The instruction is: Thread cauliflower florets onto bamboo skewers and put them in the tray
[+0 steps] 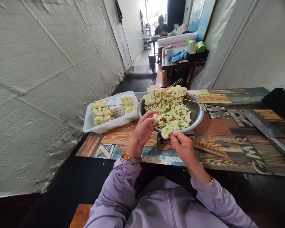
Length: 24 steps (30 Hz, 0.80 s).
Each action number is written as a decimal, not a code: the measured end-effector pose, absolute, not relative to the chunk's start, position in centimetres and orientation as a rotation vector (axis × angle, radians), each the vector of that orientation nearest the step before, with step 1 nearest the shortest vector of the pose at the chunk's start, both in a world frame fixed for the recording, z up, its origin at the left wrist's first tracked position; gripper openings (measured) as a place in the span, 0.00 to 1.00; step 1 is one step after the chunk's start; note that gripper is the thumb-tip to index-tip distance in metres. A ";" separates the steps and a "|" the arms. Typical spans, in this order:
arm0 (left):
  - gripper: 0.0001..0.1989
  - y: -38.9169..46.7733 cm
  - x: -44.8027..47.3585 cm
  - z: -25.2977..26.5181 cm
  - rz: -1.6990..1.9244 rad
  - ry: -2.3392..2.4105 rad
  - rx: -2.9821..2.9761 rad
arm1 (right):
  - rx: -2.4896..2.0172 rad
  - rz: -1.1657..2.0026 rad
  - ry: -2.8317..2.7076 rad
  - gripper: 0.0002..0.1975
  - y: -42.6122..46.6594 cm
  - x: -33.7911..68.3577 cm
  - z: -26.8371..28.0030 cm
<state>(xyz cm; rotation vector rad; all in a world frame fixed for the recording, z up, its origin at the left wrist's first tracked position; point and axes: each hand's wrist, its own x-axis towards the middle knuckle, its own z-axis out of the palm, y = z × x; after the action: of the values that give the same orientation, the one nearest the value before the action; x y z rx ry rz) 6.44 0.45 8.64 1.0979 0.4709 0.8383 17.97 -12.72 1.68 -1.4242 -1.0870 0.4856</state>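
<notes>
My left hand (143,126) is closed in a pinch on a small cauliflower floret (158,118) over the near rim of a steel bowl (199,117). In my right hand (184,147) is a thin bamboo skewer (188,171), its tail showing below the wrist. A pale green and white cauliflower piece (169,129) sits at the skewer's upper end, just above my right fingertips. Loose cauliflower florets (180,115) fill much of the bowl, with several skewered ones (154,95) on top at the back.
Left of the bowl, a white plastic tray (110,127) holds skewered cauliflower (103,112). A bundle of bare bamboo skewers (210,146) lies on the patterned table (137,158). A cleaver (263,123) rests at the right. Farther back, a person (161,28) sits near a cluttered table (180,65).
</notes>
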 end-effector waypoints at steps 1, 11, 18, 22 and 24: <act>0.09 0.4 6.4 8.6 0.832 0.484 1.106 | -1.429 0.475 -1.093 0.14 -12.7 17.9 1.8; 0.12 0.5 6.4 8.4 0.820 0.496 1.036 | -1.461 0.405 -1.143 0.13 -13.4 17.7 3.0; 0.12 0.3 6.5 8.7 0.811 0.480 1.021 | -1.461 0.396 -1.166 0.13 -13.5 17.6 3.4; 0.11 0.2 6.5 8.7 0.815 0.506 1.019 | -1.480 0.393 -1.169 0.13 -13.4 17.5 3.3; 0.11 0.2 6.5 8.6 0.813 0.517 1.019 | -1.480 0.393 -1.163 0.13 -13.4 17.6 3.2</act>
<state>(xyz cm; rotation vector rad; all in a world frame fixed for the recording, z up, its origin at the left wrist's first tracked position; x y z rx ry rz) 6.48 0.20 8.62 1.0194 0.5166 0.8129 17.57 -13.37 3.23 -1.4804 -1.1632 0.3933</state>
